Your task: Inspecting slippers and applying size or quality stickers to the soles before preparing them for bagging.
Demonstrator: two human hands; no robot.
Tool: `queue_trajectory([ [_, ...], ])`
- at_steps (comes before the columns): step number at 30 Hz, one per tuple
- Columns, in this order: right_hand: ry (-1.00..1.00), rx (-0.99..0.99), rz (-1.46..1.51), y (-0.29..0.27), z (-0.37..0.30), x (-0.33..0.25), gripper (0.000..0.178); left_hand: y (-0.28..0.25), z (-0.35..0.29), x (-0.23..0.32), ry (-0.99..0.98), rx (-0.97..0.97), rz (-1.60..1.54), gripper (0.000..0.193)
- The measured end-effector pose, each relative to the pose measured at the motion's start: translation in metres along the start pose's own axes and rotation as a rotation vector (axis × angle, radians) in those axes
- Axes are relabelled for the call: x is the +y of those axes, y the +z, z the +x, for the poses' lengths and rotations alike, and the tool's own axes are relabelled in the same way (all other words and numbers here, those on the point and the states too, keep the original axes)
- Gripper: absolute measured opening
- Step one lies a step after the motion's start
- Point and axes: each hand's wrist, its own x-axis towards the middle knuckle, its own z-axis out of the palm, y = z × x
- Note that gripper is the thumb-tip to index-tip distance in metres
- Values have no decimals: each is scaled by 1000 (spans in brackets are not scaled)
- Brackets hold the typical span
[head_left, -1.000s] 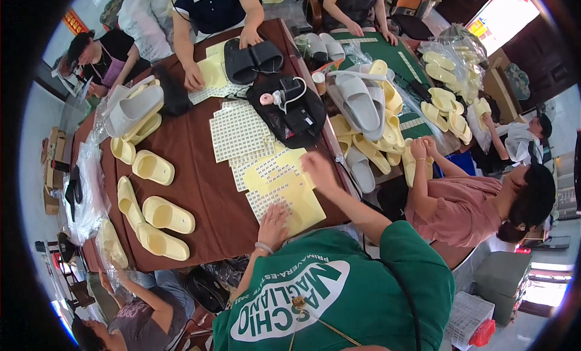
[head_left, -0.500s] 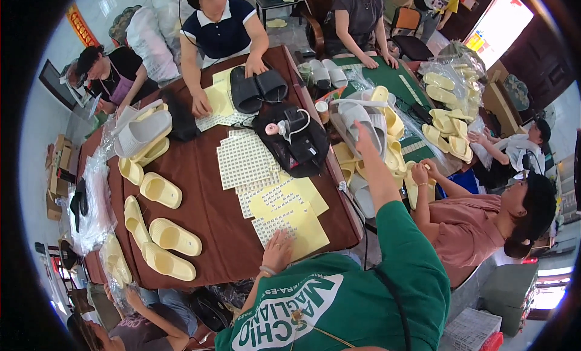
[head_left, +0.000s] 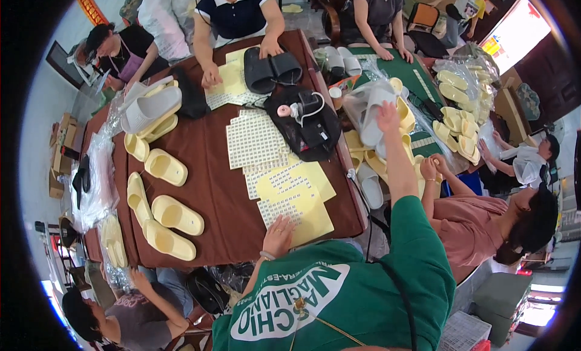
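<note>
My left hand point(head_left: 279, 235) lies flat, fingers stretched, on the edge of a pale yellow sheet of small printed stickers point(head_left: 311, 218) near the front of the brown-covered table. My right arm reaches forward and right. At its end my right hand point(head_left: 387, 116) is open, fingers apart, over grey slippers point(head_left: 374, 112) in a clear plastic bag; I cannot tell how firmly it touches them. Cream slippers point(head_left: 407, 116) lie beside and under that bag. More sticker sheets point(head_left: 257, 139) overlap ahead of my left hand.
Cream slippers point(head_left: 174, 215) and stacked grey ones point(head_left: 152, 109) stand on the table's left side. A black bag point(head_left: 302, 124) with a device and cable lies mid-table, below black slippers point(head_left: 272, 71). Co-workers sit around; one in pink point(head_left: 463, 227) is close on my right.
The view has shifted, moving the table up and right in the picture. My right hand's fingers have spread at the grey slippers. My left hand stays on the sheet.
</note>
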Motion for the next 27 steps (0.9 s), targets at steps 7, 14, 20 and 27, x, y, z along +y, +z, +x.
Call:
queue_trajectory([
  [7, -58, -519, 283, -11, -92, -100, 38, 2, 6, -5, 59, -9, 34, 36],
  [14, 69, -866, 315, 83, -295, -117, 66, -35, 40, 30, -198, 181, -351, 73],
  [20, 398, -1070, 464, 104, -374, -56, 81, -51, 88, 45, -205, 310, -914, 97],
  [27, 701, -1005, 359, 116, -380, 48, 61, -43, 15, 4, -542, 714, -1345, 33],
])
